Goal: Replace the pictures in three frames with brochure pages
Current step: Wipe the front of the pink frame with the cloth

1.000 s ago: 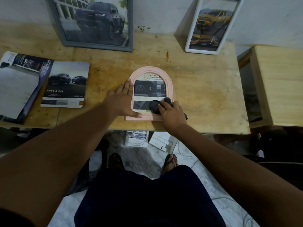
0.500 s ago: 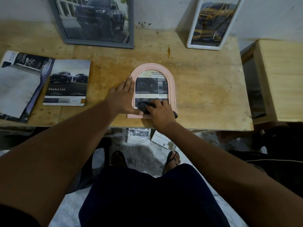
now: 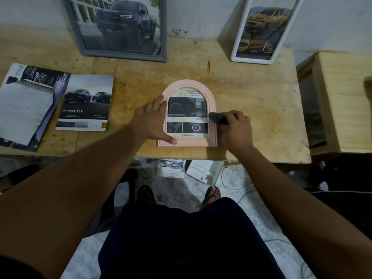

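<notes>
Worn wooden table (image 3: 251, 97): a grey-framed truck picture (image 3: 124, 55) and a white-framed truck picture (image 3: 251, 60) lean on the wall behind, and car brochures (image 3: 86, 103) lie at left. Near the front edge a pink arched frame (image 3: 187, 142) lies flat. The left hand (image 3: 151, 119) presses flat on its left side; the right hand (image 3: 235, 129) grips a small dark tool (image 3: 217, 118), moved from the page's bottom to the right rim.

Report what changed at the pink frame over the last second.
The right hand, gripping a dark object, swept it left along the bottom of the brochure page, then up and right to the pink arched frame's right rim. The left hand stayed flat on the left rim; the frame stayed flat on the wooden table.
</notes>
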